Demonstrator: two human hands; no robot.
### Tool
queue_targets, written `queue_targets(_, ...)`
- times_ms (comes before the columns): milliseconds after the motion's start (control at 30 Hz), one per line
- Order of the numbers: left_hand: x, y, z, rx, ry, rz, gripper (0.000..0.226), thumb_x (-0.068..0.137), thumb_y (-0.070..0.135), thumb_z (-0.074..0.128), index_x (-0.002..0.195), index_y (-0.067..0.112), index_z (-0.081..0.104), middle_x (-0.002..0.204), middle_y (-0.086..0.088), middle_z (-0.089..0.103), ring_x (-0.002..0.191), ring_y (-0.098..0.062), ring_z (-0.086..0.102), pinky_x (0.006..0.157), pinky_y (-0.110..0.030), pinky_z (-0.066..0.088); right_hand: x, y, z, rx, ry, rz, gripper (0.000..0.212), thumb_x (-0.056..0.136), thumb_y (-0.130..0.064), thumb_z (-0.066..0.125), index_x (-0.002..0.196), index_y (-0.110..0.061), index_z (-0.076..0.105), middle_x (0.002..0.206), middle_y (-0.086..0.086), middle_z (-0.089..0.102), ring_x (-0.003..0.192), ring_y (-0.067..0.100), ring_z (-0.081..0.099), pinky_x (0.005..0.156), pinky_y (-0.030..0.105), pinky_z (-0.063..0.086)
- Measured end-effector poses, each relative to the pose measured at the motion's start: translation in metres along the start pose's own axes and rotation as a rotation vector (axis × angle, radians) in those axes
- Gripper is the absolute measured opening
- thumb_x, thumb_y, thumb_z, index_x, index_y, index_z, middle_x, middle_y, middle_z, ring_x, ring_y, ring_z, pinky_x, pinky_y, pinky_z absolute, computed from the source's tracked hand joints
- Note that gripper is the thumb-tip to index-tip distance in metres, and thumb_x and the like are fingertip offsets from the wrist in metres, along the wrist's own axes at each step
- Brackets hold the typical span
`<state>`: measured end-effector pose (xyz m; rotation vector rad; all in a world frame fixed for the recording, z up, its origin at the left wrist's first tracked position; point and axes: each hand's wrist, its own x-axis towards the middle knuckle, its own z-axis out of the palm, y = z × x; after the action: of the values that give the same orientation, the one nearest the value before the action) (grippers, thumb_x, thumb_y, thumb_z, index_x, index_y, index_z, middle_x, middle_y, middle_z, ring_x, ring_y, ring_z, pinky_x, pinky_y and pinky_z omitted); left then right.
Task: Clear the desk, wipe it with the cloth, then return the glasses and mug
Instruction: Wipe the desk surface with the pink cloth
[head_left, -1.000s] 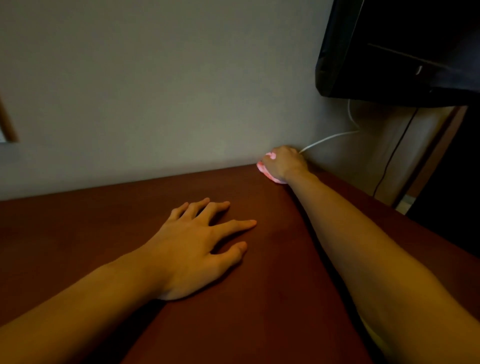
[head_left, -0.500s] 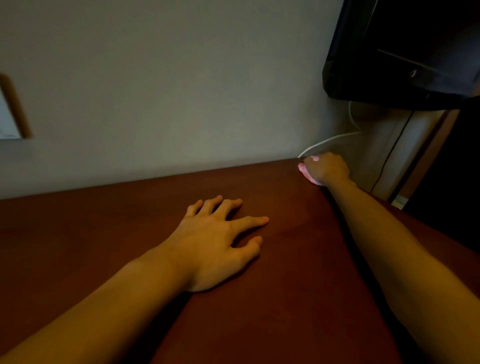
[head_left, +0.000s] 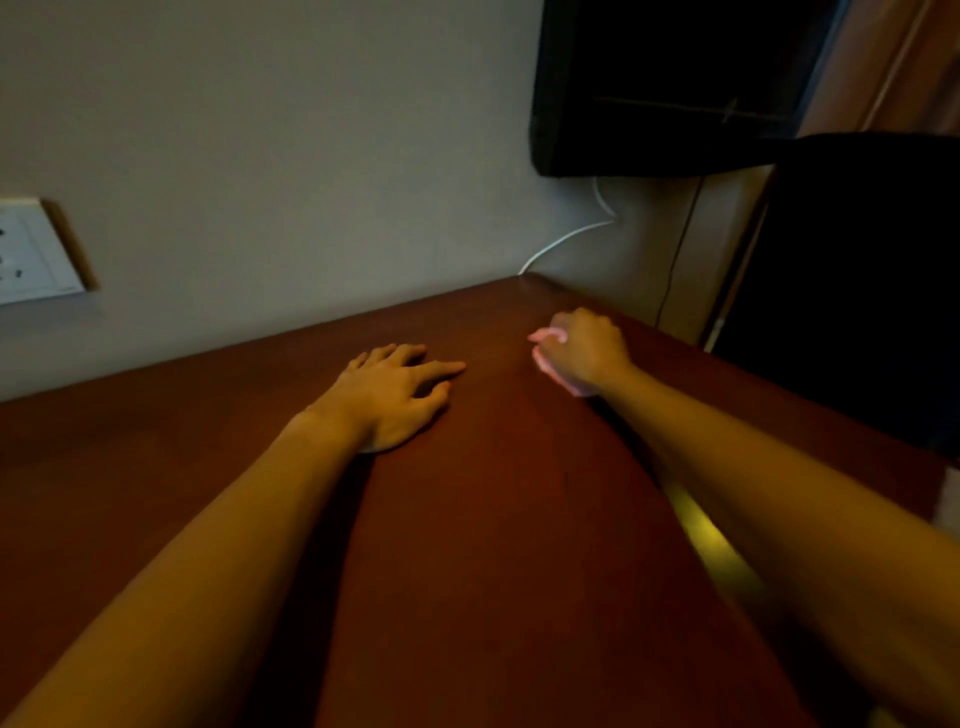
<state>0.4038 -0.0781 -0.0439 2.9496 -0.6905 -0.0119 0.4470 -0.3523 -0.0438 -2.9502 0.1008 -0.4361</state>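
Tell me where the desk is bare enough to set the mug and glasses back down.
The desk shows bare wood in two patches: the wide stretch between the wall and the left hand, running off left below the wall socket, and the near strip between the two forearms. It is crowded only at the far right corner, where the right hand presses the pink cloth.

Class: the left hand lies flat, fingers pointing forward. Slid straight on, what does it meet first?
Probably nothing on the desk; ahead of the left hand, bare wood runs to the wall. Depth is uncertain.
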Motion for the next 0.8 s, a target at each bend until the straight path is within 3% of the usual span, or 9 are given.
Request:
queue_targets(100,-0.006,0.012,-0.007,0.124,0.002,-0.053,0.050,0.103,0.058,0.013,0.153,0.058,0.017,0.162,-0.003,0.028,0.150,-0.032,0.020,0.119,-0.059,0.019,-0.062,-0.012,-0.011,0.131,-0.012,-0.107,0.028,0.089,-0.044,0.061,0.107,-0.028,0.075,0.107,0.009,0.068,0.100,0.035,0.065,0.081,0.036,0.050)
queue_targets(200,-0.022,0.032,-0.011,0.181,-0.038,-0.137,0.053,0.103,0.057,0.014,0.156,0.051,0.018,0.161,-0.008,0.028,0.149,-0.036,0.022,0.116,-0.062,0.021,-0.129,-0.016,-0.031,0.313,-0.110,-0.319,0.025,0.087,-0.045,0.061,0.106,-0.034,0.075,0.106,-0.007,0.064,0.101,0.019,0.058,0.082,0.033,0.048)
queue_targets(300,-0.054,0.044,-0.008,0.114,-0.079,-0.146,0.059,0.099,0.066,0.015,0.156,0.052,0.012,0.165,-0.008,0.019,0.151,-0.038,0.014,0.118,-0.065,0.015,-0.175,-0.008,-0.057,0.304,-0.257,-0.523,0.035,0.090,-0.050,0.063,0.124,-0.044,0.068,0.140,-0.014,0.054,0.132,0.009,0.041,0.099,0.032,0.038)
queue_targets(367,-0.077,0.039,-0.003,0.080,-0.081,-0.132,0.062,0.096,0.073,0.012,0.155,0.055,0.006,0.168,-0.006,0.008,0.154,-0.036,0.003,0.120,-0.063,0.007,-0.190,-0.001,-0.060,0.291,-0.247,-0.491,0.041,0.094,-0.062,0.056,0.134,-0.053,0.058,0.156,-0.019,0.038,0.146,0.008,0.026,0.109,0.039,0.034)
queue_targets(433,-0.094,0.033,0.003,0.044,-0.088,-0.141,0.062,0.092,0.078,0.008,0.151,0.062,0.000,0.169,-0.001,-0.001,0.154,-0.033,-0.006,0.121,-0.059,-0.001,-0.191,-0.002,-0.053,0.347,-0.243,-0.381,0.049,0.093,-0.074,0.047,0.139,-0.057,0.050,0.158,-0.021,0.032,0.146,0.008,0.028,0.111,0.045,0.037)
queue_targets(533,-0.101,0.028,0.012,-0.009,-0.067,-0.167,0.059,0.091,0.080,0.007,0.148,0.067,-0.003,0.169,0.003,-0.006,0.154,-0.029,-0.011,0.122,-0.055,-0.008,-0.161,-0.015,-0.033,0.389,-0.145,-0.354,0.045,0.094,-0.066,0.050,0.133,-0.047,0.060,0.144,-0.017,0.046,0.129,0.008,0.047,0.100,0.042,0.047)
queue_targets(667,-0.098,0.027,0.016,0.003,-0.048,-0.156,0.059,0.090,0.081,0.006,0.146,0.069,-0.005,0.169,0.005,-0.007,0.154,-0.027,-0.012,0.122,-0.055,-0.007,-0.085,-0.042,-0.004,0.343,-0.021,-0.286,0.017,0.095,-0.046,0.058,0.104,-0.034,0.066,0.116,-0.006,0.057,0.103,0.017,0.060,0.078,0.033,0.047)
queue_targets(800,-0.097,0.025,0.017,-0.012,-0.008,-0.155,0.059,0.090,0.081,0.008,0.146,0.069,-0.005,0.168,0.009,-0.005,0.154,-0.024,-0.012,0.122,-0.054,-0.006,-0.006,-0.072,0.024,0.279,0.040,-0.199,0.029,0.091,-0.049,0.064,0.104,-0.024,0.067,0.110,0.006,0.059,0.099,0.029,0.061,0.071,0.032,0.038)
